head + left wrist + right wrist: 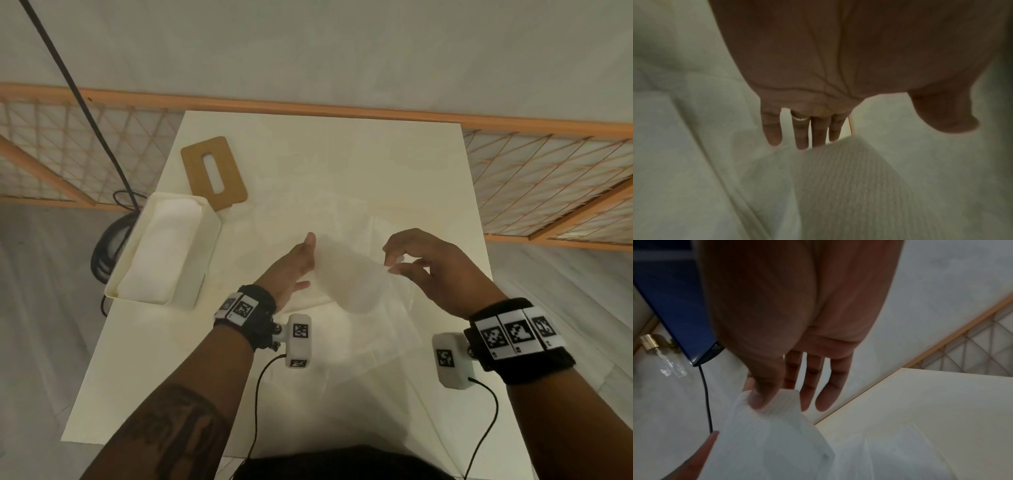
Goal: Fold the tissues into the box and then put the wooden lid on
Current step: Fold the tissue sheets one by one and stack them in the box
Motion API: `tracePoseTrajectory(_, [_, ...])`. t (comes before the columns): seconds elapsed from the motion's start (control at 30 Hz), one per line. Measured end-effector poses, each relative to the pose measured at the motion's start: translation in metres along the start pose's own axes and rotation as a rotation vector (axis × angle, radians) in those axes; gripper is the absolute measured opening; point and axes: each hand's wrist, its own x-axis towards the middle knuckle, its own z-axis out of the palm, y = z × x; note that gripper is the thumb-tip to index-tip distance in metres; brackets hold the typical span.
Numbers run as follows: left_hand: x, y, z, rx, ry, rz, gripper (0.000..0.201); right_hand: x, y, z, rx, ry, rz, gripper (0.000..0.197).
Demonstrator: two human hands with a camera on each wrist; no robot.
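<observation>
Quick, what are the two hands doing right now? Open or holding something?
Left hand: open, fingers straight, resting against the tissue.
Right hand: pinching a corner of the tissue between thumb and finger.

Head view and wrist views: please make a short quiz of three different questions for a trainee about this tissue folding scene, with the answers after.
1. True or false: the wooden lid already sits on the box.
2. Which hand pinches the lifted tissue: A) left hand, B) right hand, C) neither?
3. Fill in: the box stands near the table's ____ edge, with white tissues inside.

Key
1. False: the lid lies flat on the table just beyond the open box.
2. B: thumb and fingers pinch a corner; the left hand is straight-fingered beside the tissue.
3. left
</observation>
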Motion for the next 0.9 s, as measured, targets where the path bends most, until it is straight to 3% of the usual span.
tracePoseTrajectory(0.07, [-0.002, -0.006, 0.004, -0.062, -0.01, -0.011, 0.082, -0.004, 0.002, 0.002, 0.032, 0.024, 0.028, 0.021])
tracePoseTrajectory(0.13, [-0.002, -0.015, 0.005, -0.088, 0.029, 0.062, 0.057, -0.009, 0.008, 0.008, 0.073, 0.07, 0.093, 0.017])
tracePoseTrajectory(0.2, [-0.006, -0.022, 0.004, -0.171, 0.091, 0.126, 0.047, -0.01, 0.015, 0.017, 0.245, 0.13, 0.313, 0.013])
tracePoseTrajectory(0.3, [-0.014, -0.023, -0.001, -0.271, 0.119, 0.191, 0.039, -0.004, 0.018, 0.036, 0.886, 0.163, 0.787, 0.044])
tracePoseTrajectory(0.37, [-0.017, -0.025, -0.007, -0.262, 0.137, 0.228, 0.033, 0.0, 0.019, 0.045, 1.106, 0.089, 0.923, 0.064])
tracePoseTrajectory(0.5, [-0.029, -0.023, -0.019, -0.177, 0.169, 0.272, 0.038, 0.004, 0.024, 0.058, 0.938, -0.055, 0.756, 0.055])
tracePoseTrajectory(0.63, [-0.038, -0.021, -0.029, -0.146, 0.195, 0.307, 0.037, 0.009, 0.026, 0.062, 0.963, -0.027, 0.72, 0.041])
tracePoseTrajectory(0.73, [-0.04, -0.023, -0.034, -0.131, 0.241, 0.323, 0.03, 0.012, 0.025, 0.07, 1.078, 0.079, 0.775, 0.031])
tracePoseTrajectory(0.83, [-0.04, -0.029, -0.038, -0.054, 0.261, 0.33, 0.033, 0.012, 0.025, 0.073, 1.099, 0.184, 0.912, 0.036])
tracePoseTrajectory(0.9, [-0.041, -0.034, -0.042, 0.021, 0.237, 0.344, 0.039, 0.011, 0.023, 0.071, 1.062, 0.16, 1.025, 0.041])
